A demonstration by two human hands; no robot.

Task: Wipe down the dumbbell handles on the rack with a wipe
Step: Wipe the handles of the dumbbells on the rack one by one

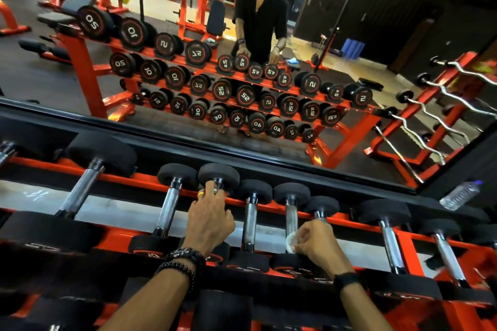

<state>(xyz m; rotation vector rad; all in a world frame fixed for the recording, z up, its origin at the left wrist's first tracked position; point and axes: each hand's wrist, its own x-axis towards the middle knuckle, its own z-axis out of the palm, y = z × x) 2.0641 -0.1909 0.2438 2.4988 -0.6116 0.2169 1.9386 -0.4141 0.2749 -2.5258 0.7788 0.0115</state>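
Nearest to us, our two forearms reach forward over the red dumbbell rack, the left one wearing dark beaded bracelets and the right a black wristband. Our left hand lies along the handle of a small dumbbell, fingers curled round the chrome just below its far black head; a yellow ring shows on one finger. Our right hand pinches a white wipe between thumb and fingertips, holding it against the lower part of a knurled handle two dumbbells to the right of the one in our left hand. Between the two hands sits another small dumbbell, untouched. Larger dumbbells stand on the same shelf to either side. Behind the rack runs a wall mirror, reflecting us at the rack and rows of numbered weights. A clear plastic bottle lies on the mirror ledge to the right.
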